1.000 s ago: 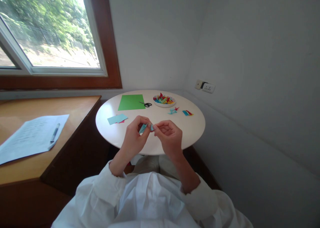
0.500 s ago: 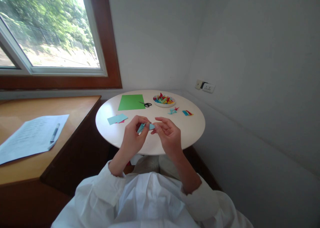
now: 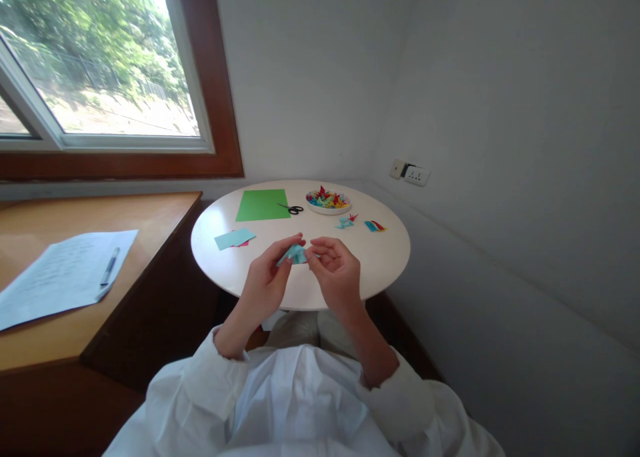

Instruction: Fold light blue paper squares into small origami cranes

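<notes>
Above the near edge of the round white table (image 3: 390, 257), my left hand (image 3: 267, 280) and my right hand (image 3: 334, 273) pinch a small piece of light blue folded paper (image 3: 295, 254) between their fingertips. Both hands are closed on it, thumbs and forefingers meeting at the middle. On the table beyond lie a light blue paper square over a red one (image 3: 234, 238), a green sheet (image 3: 263, 205) and black scissors (image 3: 293, 209).
A white bowl (image 3: 329, 201) of coloured folded paper figures stands at the back of the table, with small folded pieces (image 3: 345, 223) and coloured scraps (image 3: 375, 226) beside it. A wooden ledge (image 3: 150, 223) at left carries a printed sheet and pen (image 3: 109, 266). A wall socket (image 3: 417, 175) is at right.
The hands have shifted slightly up and closer together, and the blue paper has been turned and refolded between the fingertips. Everything on the table stayed put.
</notes>
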